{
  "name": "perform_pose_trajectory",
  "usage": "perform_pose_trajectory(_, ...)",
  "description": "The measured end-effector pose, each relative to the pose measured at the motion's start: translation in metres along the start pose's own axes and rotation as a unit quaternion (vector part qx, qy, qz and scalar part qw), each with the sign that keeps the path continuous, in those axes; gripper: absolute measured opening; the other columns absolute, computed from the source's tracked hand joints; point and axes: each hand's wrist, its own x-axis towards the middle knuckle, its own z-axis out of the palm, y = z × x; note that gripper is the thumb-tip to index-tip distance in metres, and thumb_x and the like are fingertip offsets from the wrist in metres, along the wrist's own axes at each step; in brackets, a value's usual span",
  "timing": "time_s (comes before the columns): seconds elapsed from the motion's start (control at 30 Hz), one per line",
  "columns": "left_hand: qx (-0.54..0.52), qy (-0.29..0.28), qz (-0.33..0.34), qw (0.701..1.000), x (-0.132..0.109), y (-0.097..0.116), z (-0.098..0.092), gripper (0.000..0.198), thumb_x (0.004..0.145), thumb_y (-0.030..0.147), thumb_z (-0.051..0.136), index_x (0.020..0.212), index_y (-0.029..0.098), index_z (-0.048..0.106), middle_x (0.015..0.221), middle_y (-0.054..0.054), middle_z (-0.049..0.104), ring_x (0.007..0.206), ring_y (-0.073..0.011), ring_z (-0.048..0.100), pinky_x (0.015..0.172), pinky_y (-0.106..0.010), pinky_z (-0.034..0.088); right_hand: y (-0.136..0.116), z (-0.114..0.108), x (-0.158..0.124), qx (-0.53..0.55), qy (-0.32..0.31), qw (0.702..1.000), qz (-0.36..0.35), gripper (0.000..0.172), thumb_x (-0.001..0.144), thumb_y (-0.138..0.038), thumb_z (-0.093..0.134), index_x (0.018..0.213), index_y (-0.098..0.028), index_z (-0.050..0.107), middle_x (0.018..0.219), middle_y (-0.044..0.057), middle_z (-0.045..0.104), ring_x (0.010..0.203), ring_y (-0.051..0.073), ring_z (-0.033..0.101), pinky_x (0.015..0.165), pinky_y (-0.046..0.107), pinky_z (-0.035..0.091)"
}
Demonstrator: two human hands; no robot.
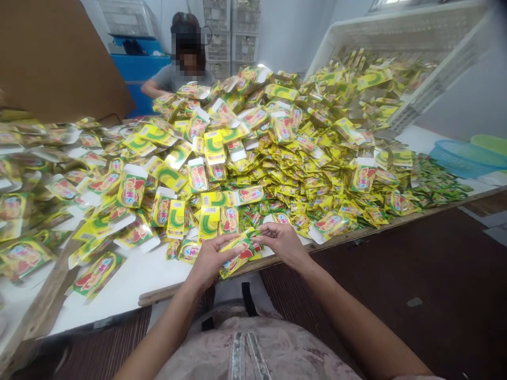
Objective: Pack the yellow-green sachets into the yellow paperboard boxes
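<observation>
My left hand (208, 258) and my right hand (282, 241) meet at the near edge of a white table (134, 277). Both are closed on one small yellow-green sachet packet (238, 253) with a red picture on it, held between the fingertips just above the table's edge. Right behind the hands lies a huge heap of the same yellow-green packets (285, 142), several fixed to white-tabbed cards (132, 187). The heap spreads over most of the table, to the left and far back.
A person (180, 71) sits across the table behind the heap. A white plastic crate (420, 37) is tipped onto the pile at the back right. Blue and green baskets (465, 155) stand at the right. A brown cardboard sheet (55, 58) leans at the left.
</observation>
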Motion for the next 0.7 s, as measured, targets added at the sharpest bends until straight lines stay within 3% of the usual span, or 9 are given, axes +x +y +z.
perform_pose_trajectory(0.23,0.01,-0.015,-0.005,1.0,0.0,-0.001,0.002,0.038,0.055,0.033,0.081,0.089,0.018,0.073,0.091,-0.005,0.073,0.084,-0.0215,0.066,0.08,-0.031,0.049,-0.003,-0.004,0.0,-0.061,-0.102,0.993,-0.009,0.015,0.069,-0.029,0.061,0.066,-0.016,0.068,0.052,-0.004,0.052,0.052,0.01,0.044,0.051,0.022,0.031)
perform_pose_trajectory(0.33,-0.011,0.002,-0.02,1.0,-0.001,0.001,0.002,0.04,0.051,0.033,0.083,0.087,0.017,0.073,0.086,-0.005,0.074,0.077,-0.0203,0.066,0.076,-0.031,0.049,-0.01,-0.007,-0.004,0.005,-0.155,0.988,0.021,0.02,0.072,-0.033,0.06,0.081,-0.016,0.065,0.058,-0.004,0.054,0.054,0.01,0.046,0.052,0.021,0.031)
perform_pose_trajectory(0.5,0.009,-0.015,-0.016,1.0,-0.001,0.005,0.002,0.039,0.051,0.034,0.082,0.085,0.016,0.074,0.083,-0.006,0.073,0.074,-0.0213,0.065,0.071,-0.031,0.05,-0.01,0.006,-0.014,0.123,-0.169,0.974,0.09,0.052,0.059,-0.032,0.076,0.101,-0.021,0.046,0.06,-0.009,0.054,0.049,0.007,0.046,0.047,0.017,0.032)
perform_pose_trajectory(0.6,0.011,-0.025,-0.025,0.999,-0.002,0.007,0.005,0.039,0.055,0.037,0.08,0.087,0.015,0.073,0.078,-0.006,0.073,0.073,-0.0215,0.065,0.069,-0.031,0.05,-0.002,0.019,-0.014,0.139,-0.151,0.974,0.096,0.054,0.058,-0.031,0.076,0.1,-0.021,0.045,0.057,-0.01,0.054,0.048,0.008,0.05,0.047,0.018,0.036)
perform_pose_trajectory(0.7,0.033,-0.046,-0.009,0.998,-0.006,0.011,0.003,0.047,0.061,0.039,0.076,0.101,0.016,0.069,0.089,-0.008,0.072,0.081,-0.0229,0.066,0.074,-0.032,0.05,0.002,0.029,-0.01,0.181,-0.115,0.972,0.097,0.053,0.059,-0.031,0.074,0.1,-0.022,0.042,0.057,-0.01,0.055,0.049,0.01,0.053,0.051,0.021,0.041)
